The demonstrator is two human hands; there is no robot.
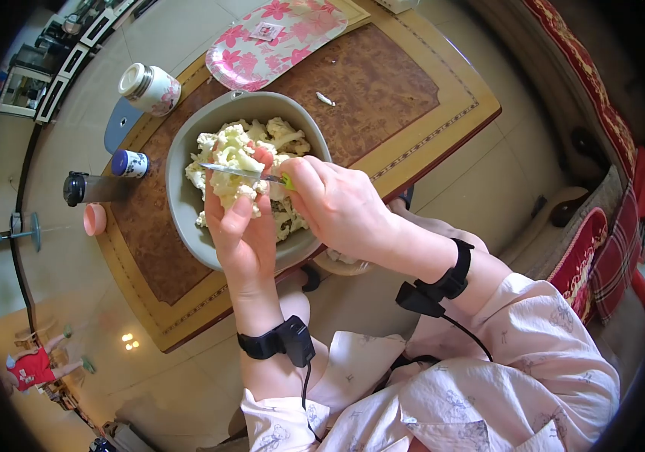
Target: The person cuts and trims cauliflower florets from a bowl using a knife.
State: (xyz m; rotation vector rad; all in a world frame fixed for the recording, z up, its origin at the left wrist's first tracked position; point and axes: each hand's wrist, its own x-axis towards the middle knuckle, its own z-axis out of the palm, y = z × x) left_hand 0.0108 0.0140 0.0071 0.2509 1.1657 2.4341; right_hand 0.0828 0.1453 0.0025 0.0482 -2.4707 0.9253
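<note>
Over a grey basin (181,218) on the table, my left hand (241,233) holds a large cauliflower piece (236,147) from below, its fingers around it. My right hand (337,200) is closed round the green handle of a small knife (236,171). The knife's blade points left and lies across the cauliflower, just above my left palm. More cauliflower florets (286,135) fill the basin beneath and beside my hands. My left fingers are partly hidden by the cauliflower.
A floral tray (251,64) lies at the table's far side. On the left are a lidded jar (153,89), a blue-lidded container (130,163), a dark bottle (93,188) and a pink cup (95,219). A person in red (34,367) is at the lower left.
</note>
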